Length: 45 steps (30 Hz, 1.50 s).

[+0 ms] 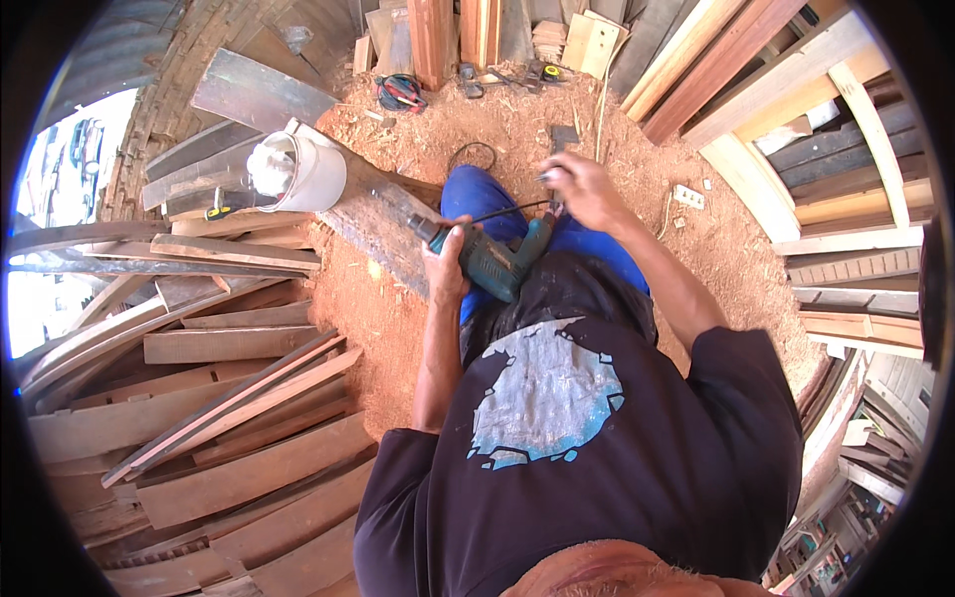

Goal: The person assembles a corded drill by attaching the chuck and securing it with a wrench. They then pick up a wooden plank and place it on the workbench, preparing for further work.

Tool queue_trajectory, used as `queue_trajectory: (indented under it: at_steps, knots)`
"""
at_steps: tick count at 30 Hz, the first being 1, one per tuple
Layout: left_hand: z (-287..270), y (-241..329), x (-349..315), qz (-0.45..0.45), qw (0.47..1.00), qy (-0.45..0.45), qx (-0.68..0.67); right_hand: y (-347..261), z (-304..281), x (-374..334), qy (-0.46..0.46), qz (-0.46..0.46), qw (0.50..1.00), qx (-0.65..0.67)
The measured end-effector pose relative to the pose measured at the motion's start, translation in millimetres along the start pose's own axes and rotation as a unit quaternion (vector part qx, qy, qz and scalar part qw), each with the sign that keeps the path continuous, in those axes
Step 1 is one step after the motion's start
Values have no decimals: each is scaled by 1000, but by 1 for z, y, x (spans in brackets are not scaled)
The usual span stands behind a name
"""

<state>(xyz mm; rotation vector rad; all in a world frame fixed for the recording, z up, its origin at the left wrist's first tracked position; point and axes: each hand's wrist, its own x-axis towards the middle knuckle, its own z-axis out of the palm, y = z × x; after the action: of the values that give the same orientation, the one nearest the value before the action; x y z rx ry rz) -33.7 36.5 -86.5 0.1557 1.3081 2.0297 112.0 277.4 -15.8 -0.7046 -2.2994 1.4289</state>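
A dark green corded power drill (494,261) lies across my lap, its chuck (422,228) pointing left. My left hand (447,269) is wrapped round the front of its body, just behind the chuck. Its handle (537,237) points up and right, and a black cord (509,210) runs near it over my blue trousers. My right hand (589,195) is raised above my right knee, apart from the drill, with its fingers closed together. A small pale, shiny bit shows at its fingertips, too small to name.
A white bucket (320,174) stands on a wide plank (383,224) at the left. Stacked boards (234,343) fill the left side; timber frames (846,149) lean at the right. On the sawdust floor lie a white socket strip (688,197), a red-and-black cable coil (401,93) and a tape measure (551,73).
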Motion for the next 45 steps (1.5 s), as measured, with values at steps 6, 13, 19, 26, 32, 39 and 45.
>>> queue_trajectory:
  at_steps: [6, 13, 19, 26, 32, 39, 45]
  knots:
    - [-4, -15, 14, -48, 993, 34, -103, 162, 7, -65, 115, 272, 954, -53]
    - [2, -20, 43, -135, 985, 61, -83, 144, 33, -77, -26, 320, 930, -179]
    - [14, -9, 76, -206, 968, 105, -94, 139, 23, -38, -91, 334, 915, -206]
    - [49, -54, 141, -269, 948, 152, 72, 234, 1, -52, 81, 369, 924, -59]
    - [98, -58, 207, -327, 935, 133, -1, 336, -91, -51, 198, 429, 873, -122]
    - [110, -17, 317, -293, 950, 103, -8, 332, -182, 17, 322, 487, 800, -134]
    - [120, 33, 354, -285, 954, 83, 43, 279, -212, 125, 302, 495, 814, 33]
